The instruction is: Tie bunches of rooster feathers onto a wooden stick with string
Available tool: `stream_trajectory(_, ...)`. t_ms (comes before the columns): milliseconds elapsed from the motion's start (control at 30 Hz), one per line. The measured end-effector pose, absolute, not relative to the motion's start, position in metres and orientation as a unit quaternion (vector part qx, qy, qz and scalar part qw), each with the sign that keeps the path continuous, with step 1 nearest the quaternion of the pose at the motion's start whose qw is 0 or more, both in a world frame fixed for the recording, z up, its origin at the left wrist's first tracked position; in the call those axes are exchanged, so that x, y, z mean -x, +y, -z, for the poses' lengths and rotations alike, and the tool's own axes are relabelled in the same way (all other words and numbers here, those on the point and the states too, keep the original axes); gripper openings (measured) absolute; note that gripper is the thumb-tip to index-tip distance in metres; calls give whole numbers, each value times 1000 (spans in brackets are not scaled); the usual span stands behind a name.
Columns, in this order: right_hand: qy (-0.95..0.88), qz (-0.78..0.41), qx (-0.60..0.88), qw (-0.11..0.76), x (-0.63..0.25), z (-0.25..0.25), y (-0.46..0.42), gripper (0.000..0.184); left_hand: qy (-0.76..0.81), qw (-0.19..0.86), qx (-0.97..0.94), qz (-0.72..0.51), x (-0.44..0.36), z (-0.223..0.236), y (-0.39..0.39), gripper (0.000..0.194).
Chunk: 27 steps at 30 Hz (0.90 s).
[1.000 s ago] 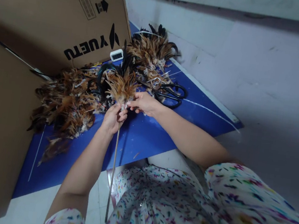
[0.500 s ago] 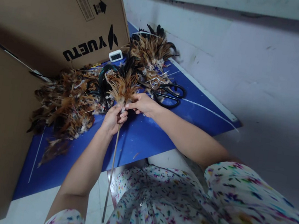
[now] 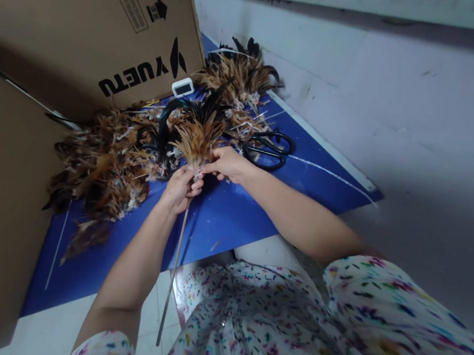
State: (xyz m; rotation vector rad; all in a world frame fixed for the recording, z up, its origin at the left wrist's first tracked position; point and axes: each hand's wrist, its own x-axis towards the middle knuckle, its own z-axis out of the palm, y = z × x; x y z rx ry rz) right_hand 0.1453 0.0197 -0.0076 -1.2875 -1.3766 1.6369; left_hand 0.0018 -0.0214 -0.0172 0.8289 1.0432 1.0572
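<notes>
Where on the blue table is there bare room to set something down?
Free on the table: front strip between stick and right forearm, bar scraps; patch between left forearm and loose feathers; right corner past the scissors, but for a white strand. Crowded: left and back, under feather piles.

A thin, straight, brownish stick (image 3: pixel 175 263) slants slightly, its lower end reaching past the near edge of the blue surface (image 3: pixel 231 218). At its upper end, a tuft of feathers (image 3: pixel 199 140) fans outward and away: golden-brown and tan through the middle, darker, nearly black at the tips, pale and fluffy at the gathered base. The left hand (image 3: pixel 179 188) and right hand (image 3: pixel 225 164) partly hide where feathers meet stick.
</notes>
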Motion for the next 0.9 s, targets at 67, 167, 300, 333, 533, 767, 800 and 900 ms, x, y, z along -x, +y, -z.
stream_trajectory(67, -528, -605, 509, 311, -145, 4, 17, 23, 460, 653, -367, -476, -2, 18, -21, 17)
stream_trajectory(167, -536, -596, 511, 311, -145, 2, 14, 23, 464, 638, -366, -493, -1, 19, -20, 16)
stream_trajectory(300, -543, -616, 472, 320, -147, 5, 17, 17, 472, 623, -366, -505, 0, 19, -20, 18)
stream_trajectory(333, -546, -627, 455, 319, -148, 6, 18, 15, 476, 617, -367, -507, -1, 19, -20, 19)
stream_trajectory(533, -558, -658, 392, 320, -142, 13, 17, 15, 496, 575, -399, -514, -3, 24, -21, 19)
stream_trajectory(767, -566, -580, 466, 355, -121, 21, 12, 36, 546, 511, -411, -522, -15, 28, -27, 18)
stream_trajectory(800, -563, -571, 474, 363, -120, 21, 12, 38, 549, 503, -413, -525, -17, 29, -28, 16)
stream_trajectory(900, -555, -536, 508, 382, -119, 19, 16, 46, 544, 494, -427, -526, -22, 32, -29, 10)
